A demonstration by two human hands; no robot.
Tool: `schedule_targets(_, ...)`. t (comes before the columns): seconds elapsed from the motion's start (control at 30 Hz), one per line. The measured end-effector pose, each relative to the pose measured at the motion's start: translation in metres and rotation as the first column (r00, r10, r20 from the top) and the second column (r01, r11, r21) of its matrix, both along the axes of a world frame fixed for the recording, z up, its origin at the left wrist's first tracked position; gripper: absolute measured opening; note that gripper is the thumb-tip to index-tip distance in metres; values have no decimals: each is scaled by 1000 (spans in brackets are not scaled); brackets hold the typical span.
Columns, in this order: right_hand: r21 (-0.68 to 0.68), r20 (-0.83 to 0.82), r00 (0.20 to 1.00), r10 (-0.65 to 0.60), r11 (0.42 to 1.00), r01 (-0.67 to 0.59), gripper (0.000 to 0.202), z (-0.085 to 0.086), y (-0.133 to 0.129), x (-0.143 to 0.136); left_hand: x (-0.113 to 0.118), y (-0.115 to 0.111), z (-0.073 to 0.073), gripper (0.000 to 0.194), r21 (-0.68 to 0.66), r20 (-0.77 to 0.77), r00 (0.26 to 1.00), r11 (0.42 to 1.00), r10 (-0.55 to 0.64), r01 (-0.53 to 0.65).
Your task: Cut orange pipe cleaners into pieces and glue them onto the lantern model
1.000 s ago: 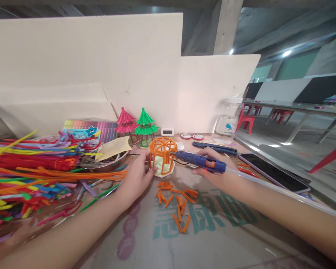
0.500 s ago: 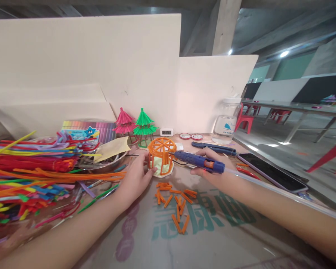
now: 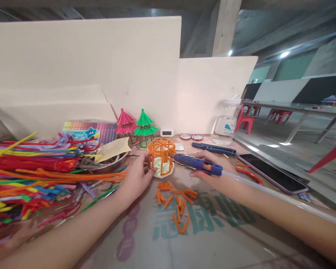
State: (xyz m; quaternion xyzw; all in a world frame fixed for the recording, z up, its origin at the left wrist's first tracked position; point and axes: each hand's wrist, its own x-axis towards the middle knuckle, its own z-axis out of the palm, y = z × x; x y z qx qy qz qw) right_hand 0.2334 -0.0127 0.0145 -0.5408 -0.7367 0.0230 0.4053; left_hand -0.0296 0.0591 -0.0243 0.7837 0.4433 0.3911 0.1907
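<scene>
An orange pipe-cleaner frame (image 3: 161, 145), round and spoked on top with upright posts, stands on a pale base (image 3: 160, 167). My left hand (image 3: 138, 172) grips it at its left side, thumb by the base. My right hand (image 3: 210, 169) is closed round a blue hot glue gun (image 3: 197, 163), with a glue stick (image 3: 249, 180) trailing back along the forearm. The gun's nozzle points left at the frame's upper right side; whether it touches cannot be made out. Several short orange pipe-cleaner pieces (image 3: 179, 203) lie in front of the frame.
Bundles of coloured pipe cleaners (image 3: 33, 168) cover the left. Behind stand a pink pagoda model (image 3: 124, 121), a green one (image 3: 145, 123) and a small digital clock (image 3: 167, 132). To the right are a blue-handled tool (image 3: 214, 148), a phone (image 3: 271, 173) and a water bottle (image 3: 225, 121).
The glue gun and my right hand have shifted very slightly left and down. My left hand still holds the orange frame in nearly the same place.
</scene>
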Motion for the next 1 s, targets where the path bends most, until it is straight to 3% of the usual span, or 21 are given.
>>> schedule_targets(0.63,-51,-77,997,10,999,-14,28,3,-1,0,-1,3,-4,35,37,-14,1000,999,-27,28)
schedule_targets(1.0,-8,-112,988,111,994,-113,22,-3,-1,0,-1,4,-3,31,14,2,1000,1000,-8,7)
